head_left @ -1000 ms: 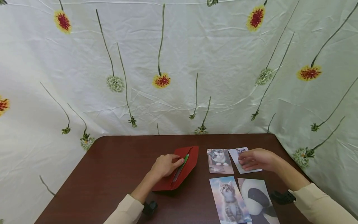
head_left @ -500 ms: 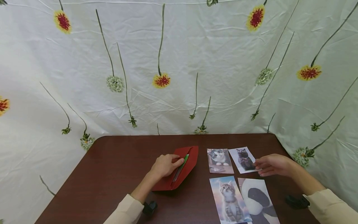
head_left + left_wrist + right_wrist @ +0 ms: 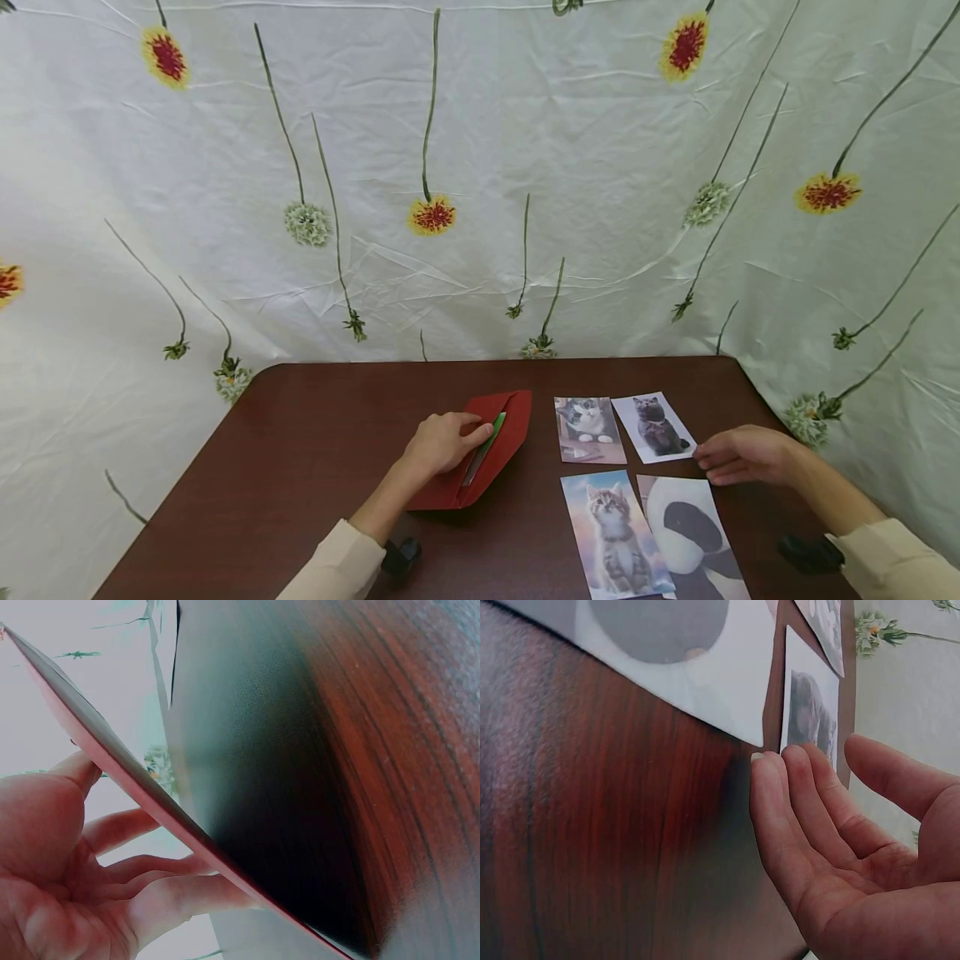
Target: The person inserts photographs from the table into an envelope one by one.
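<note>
A red envelope [image 3: 514, 427] is tilted up off the table at the centre, its slit showing green-edged papers [image 3: 491, 446] inside. My left hand [image 3: 441, 443] holds it, thumb and fingertips at the slit in the head view; in the left wrist view the fingers meet the envelope's edge [image 3: 161, 804]. To the right, my right hand [image 3: 748, 457] has its fingers loosely bent, fingertips right at the corner of a grey cat photo [image 3: 657, 427]. Nothing shows between the thumb and fingers of the right hand [image 3: 855, 847] in the right wrist view.
Beside the grey cat photo lies another cat photo [image 3: 585, 421]. Nearer me, a kitten photo [image 3: 613, 533] overlaps a black-and-white plush-like picture [image 3: 686, 533]. All rest on the dark brown table [image 3: 322, 450]. A white flowered cloth [image 3: 480, 275] hangs behind it.
My right hand has drawn back to the right, off the grey cat photo, uncovering it, and now sits at its lower right corner. The left hand and envelope have stayed put.
</note>
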Available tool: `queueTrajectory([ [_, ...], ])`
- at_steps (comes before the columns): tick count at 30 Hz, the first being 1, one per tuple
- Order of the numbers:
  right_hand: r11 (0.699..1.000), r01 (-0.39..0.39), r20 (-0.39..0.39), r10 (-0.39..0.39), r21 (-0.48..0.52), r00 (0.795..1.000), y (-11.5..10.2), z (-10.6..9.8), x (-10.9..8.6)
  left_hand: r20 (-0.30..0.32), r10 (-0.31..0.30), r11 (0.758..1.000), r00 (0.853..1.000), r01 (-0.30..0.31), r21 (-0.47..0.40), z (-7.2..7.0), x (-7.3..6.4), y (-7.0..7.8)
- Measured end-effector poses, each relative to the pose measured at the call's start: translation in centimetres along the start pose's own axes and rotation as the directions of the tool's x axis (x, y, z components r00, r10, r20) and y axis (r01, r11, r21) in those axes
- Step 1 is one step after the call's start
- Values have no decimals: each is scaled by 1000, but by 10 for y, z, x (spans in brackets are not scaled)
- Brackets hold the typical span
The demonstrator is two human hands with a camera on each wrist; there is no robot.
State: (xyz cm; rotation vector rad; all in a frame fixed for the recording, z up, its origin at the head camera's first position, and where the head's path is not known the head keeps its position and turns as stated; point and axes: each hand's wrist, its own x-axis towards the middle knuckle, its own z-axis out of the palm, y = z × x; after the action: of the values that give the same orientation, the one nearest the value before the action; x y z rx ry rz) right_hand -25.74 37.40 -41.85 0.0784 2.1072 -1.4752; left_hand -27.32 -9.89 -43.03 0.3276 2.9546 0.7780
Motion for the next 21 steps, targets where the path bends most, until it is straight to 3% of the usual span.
queueTrajectory([
  [21,996,28,43,-32,83,999,21,-3,-2,2,2,1000,1000,-2,11,3,1,-2],
])
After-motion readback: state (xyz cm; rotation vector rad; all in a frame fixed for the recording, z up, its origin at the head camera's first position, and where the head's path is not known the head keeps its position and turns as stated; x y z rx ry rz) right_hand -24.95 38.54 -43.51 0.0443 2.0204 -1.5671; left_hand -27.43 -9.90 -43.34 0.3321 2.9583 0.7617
